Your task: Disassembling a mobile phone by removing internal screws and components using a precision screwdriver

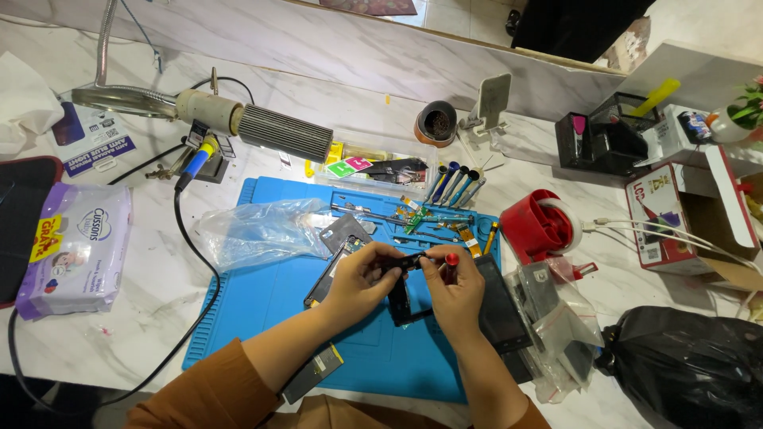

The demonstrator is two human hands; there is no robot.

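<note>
Both hands pinch a black phone frame [401,298]; right hand [455,298] grips a red-tipped screwdriver [450,266].

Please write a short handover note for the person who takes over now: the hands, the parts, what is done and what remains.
Left hand: steadies the black phone frame above the blue mat.
Right hand: holds a red-handled screwdriver, its tip at the frame's top edge.
Parts: a black panel lies right of the frame, another opened phone piece left of it, spare screwdrivers further back.
Done: phone is opened.
Left: top-edge work; the screw state is too small to tell.

Two hands [362,280], one red tape dispenser [540,226]
</note>
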